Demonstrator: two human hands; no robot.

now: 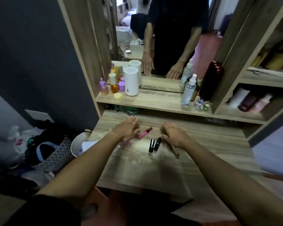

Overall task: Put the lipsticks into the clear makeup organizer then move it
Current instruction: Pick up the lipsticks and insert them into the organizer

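While flat, left hand (127, 128), right hand (174, 135), flanking lipsticks (154, 145).

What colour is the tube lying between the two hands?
Pink, with a dark red cap: the tube, seen in the head view.

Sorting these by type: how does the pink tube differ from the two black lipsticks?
The pink tube is slim, pink with a dark red cap; the black lipsticks are stubbier and black. The tube lies alone near the left hand; the black ones lie side by side. All lie flat on the desk.
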